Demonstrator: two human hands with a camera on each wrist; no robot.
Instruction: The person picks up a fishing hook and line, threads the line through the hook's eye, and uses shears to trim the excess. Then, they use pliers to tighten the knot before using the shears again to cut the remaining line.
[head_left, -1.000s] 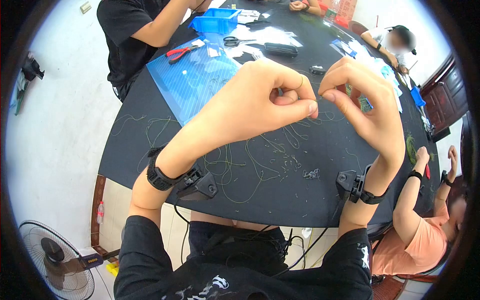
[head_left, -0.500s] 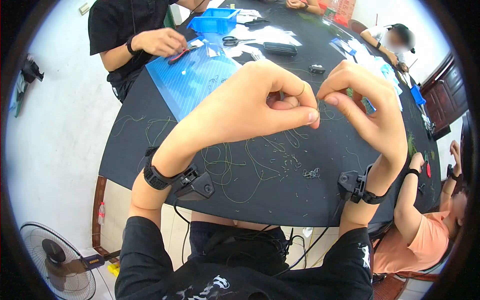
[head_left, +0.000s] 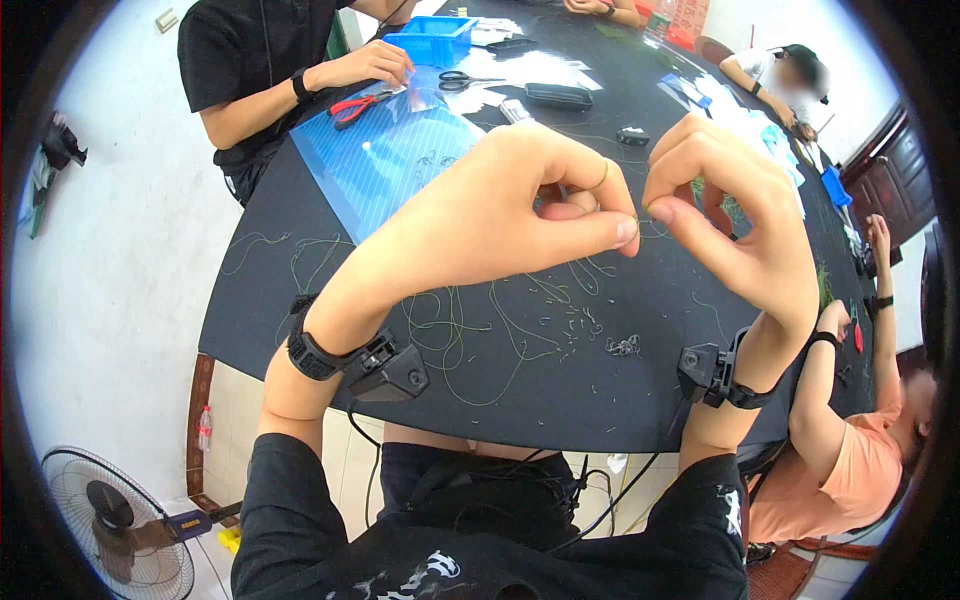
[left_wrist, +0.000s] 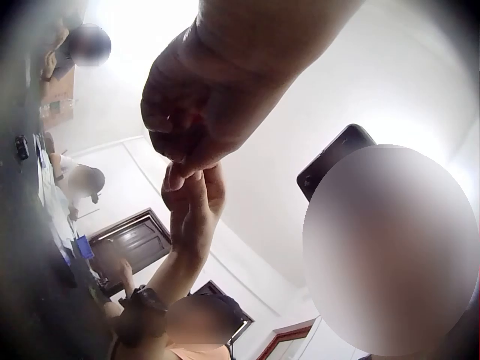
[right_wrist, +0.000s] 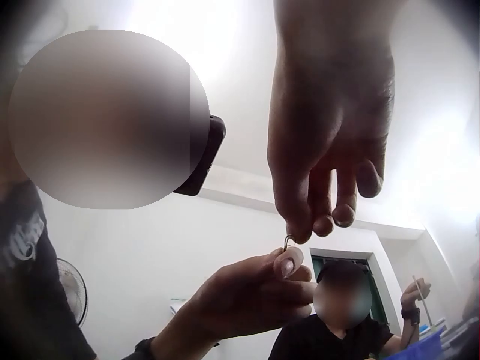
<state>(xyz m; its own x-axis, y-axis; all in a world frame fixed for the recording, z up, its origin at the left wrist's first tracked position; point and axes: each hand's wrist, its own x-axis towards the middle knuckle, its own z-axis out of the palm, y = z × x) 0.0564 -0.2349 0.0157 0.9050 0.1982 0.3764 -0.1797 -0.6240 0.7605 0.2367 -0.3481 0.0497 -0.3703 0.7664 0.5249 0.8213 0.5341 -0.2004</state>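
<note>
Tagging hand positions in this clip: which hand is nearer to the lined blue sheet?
Left. In the head view, the left hand partly overlaps the lined blue sheet; the right hand is farther right, clear of it.

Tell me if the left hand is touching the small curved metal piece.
Touching: the right wrist view shows the small curved metal piece pinched by the left hand, its bend sticking out above.

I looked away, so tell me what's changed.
The black-shirted person's hand came down beside the pliers. The orange-shirted person's raised hand went higher in the head view. The right hand lowered its fingertips slightly. The left hand, pinching a hook, barely moved; the pliers stayed put.
</note>
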